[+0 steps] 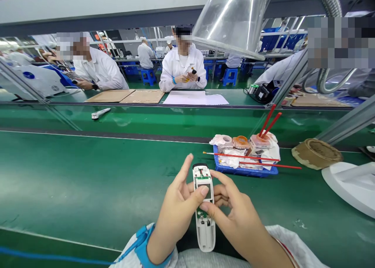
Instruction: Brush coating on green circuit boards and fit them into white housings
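white device [205, 237] in the pinch of left hand [179, 201] and right hand [238, 211], green bench [88, 182] ahead, white-coated workers [170, 68] beyond

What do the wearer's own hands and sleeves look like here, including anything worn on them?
The left hand and right hand are ungloved. A bright blue wrist strap with a blue cord sits at the left wrist. Both sleeves are whitish fabric. A thin red band shows near the right cuff.
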A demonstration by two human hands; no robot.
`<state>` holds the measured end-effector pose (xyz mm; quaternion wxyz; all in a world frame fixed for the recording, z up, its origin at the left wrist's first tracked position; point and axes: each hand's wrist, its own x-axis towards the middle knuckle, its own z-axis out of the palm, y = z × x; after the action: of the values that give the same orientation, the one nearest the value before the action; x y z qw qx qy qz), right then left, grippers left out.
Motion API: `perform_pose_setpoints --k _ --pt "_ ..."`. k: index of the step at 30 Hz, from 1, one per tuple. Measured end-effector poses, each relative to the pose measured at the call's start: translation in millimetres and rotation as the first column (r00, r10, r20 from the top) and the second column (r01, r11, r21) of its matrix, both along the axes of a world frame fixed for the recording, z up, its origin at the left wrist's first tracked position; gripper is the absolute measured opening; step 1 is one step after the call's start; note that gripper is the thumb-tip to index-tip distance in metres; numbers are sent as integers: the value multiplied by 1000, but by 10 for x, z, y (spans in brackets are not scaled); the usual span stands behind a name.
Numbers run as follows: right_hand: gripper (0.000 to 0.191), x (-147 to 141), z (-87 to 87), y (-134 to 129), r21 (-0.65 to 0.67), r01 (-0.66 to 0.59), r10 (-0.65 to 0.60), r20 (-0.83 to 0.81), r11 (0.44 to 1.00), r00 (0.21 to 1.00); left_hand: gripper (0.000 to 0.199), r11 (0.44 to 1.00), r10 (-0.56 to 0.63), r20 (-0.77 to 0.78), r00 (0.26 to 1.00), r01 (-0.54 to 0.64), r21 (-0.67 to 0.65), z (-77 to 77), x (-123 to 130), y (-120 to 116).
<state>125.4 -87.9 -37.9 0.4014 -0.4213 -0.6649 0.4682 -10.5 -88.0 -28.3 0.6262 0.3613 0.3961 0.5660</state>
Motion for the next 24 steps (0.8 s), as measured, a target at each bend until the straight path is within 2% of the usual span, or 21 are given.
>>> perform_pose_setpoints --k 3,5,8,11,17,24 --pt "50 5 6 7 -115 -32 23 -77 993 997 54 998 -10 92 996 16 -60 -15 -4 55" --pt "55 10 -6 8 -200 -99 67 -157 975 985 48 998 13 109 994 -6 -62 -23 -4 73" --pt "70 13 -53 -3 -324 -251 147 -313 912 938 45 997 49 98 994 -42 -72 -29 -3 82" --pt "80 0 -115 -18 -382 -332 156 -425 862 892 45 994 58 71 996 -51 -98 -28 -3 88" --pt "74 -48 -196 -3 -400 -321 123 -447 858 886 48 992 80 44 996 -75 -101 -11 14 105" --pt "73 -80 -176 42 -407 -270 79 -427 873 901 49 993 88 53 995 -84 -88 5 38 129"
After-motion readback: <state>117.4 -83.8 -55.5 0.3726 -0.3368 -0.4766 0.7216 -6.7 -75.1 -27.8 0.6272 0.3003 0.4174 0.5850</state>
